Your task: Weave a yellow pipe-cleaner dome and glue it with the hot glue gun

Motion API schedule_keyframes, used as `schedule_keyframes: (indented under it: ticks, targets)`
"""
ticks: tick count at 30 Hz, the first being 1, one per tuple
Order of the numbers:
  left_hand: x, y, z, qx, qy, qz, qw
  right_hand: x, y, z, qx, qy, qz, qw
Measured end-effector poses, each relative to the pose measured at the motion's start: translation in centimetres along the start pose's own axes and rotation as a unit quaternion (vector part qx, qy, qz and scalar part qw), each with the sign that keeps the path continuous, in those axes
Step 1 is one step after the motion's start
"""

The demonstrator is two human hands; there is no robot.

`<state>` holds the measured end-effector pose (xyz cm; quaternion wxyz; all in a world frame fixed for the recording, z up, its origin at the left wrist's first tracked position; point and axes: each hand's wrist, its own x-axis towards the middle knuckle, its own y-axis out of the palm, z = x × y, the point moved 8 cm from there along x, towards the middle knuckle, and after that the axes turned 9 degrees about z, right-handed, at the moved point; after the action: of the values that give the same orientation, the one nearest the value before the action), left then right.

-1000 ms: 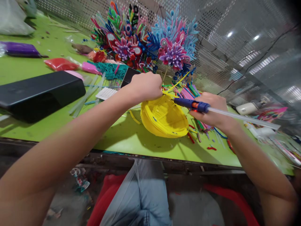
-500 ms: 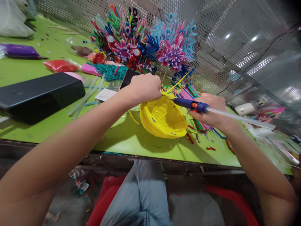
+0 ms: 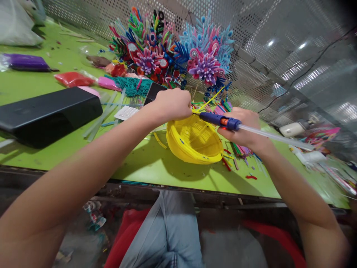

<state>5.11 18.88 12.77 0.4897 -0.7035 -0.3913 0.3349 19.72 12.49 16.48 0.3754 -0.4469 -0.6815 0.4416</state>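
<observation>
A yellow basket-like bowl is tilted toward me above the table, its hollow side showing. My left hand is closed at its far rim; the fingertips are hidden behind the knuckles. From that rim a yellow pipe cleaner sticks up to the right. My right hand is wrapped round a dark blue glue gun, which has a small red light and a long clear glue stick out of its back. The nozzle points left, at the rim close beside my left fingers.
Behind stand two pipe-cleaner flower arrangements against a perforated metal screen. A black box lies at left, near a purple packet and a red packet. Pipe-cleaner scraps lie right of the bowl. The table's front edge runs above my lap.
My right hand has brought the glue gun a little to the left, so the nozzle is now nearer my left fingers at the rim. The left hand and bowl have hardly moved.
</observation>
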Motion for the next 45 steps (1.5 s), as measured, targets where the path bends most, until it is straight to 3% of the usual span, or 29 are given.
schedule_keyframes:
  ticks: [10, 24, 39, 45]
  targets:
    - [0.0, 0.0, -0.1, 0.001, 0.007, -0.001, 1.000, 0.4, 0.2, 0.5, 0.008, 0.004, 0.021, 1.000]
    - [0.0, 0.2, -0.3, 0.030, 0.012, 0.008, 0.999, 0.9, 0.8, 1.3, 0.003, -0.010, 0.003, 1.000]
    - [0.6, 0.7, 0.3, 0.029, -0.001, 0.021, 0.999, -1.4, 0.9, -0.8, -0.023, 0.049, 0.037, 0.998]
    - [1.7, 1.5, 1.3, 0.041, -0.020, 0.049, 0.998, -3.8, 0.5, -5.3, 0.012, 0.121, -0.007, 0.993]
